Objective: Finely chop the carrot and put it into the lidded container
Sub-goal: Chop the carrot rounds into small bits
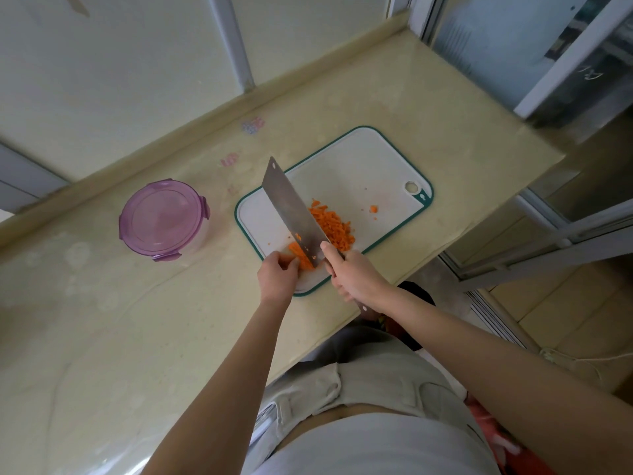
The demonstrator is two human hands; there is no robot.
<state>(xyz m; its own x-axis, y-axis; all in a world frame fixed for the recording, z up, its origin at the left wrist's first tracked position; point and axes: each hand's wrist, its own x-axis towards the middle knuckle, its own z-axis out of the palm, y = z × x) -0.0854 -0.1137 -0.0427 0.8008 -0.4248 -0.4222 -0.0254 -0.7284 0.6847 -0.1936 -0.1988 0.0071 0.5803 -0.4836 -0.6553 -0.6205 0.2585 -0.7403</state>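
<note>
**Cleaver on the carrot, container closed at the side**

The right hand [356,279] grips the handle of a broad cleaver [291,207], fingers wrapped round it and the thumb lying up against the base of the blade. The blade slants across the near left part of the cutting board [363,159], a white board with a green edge that lies on the pale counter [102,303].

The left hand [278,273] has its fingers curled down on the uncut carrot [301,257] – a short orange stub pinned on the board just beside the left face of the blade. A few orange flecks cling to the steel. On the other side of the blade lies the chopped carrot [334,229], a loose heap of small bits, with one stray piece [373,209] apart from it, nearer the board's hanging hole.

The lidded container [162,219] – round, with a purple clip-on lid in place – stands on the counter to the left of the board, apart from it.
</note>
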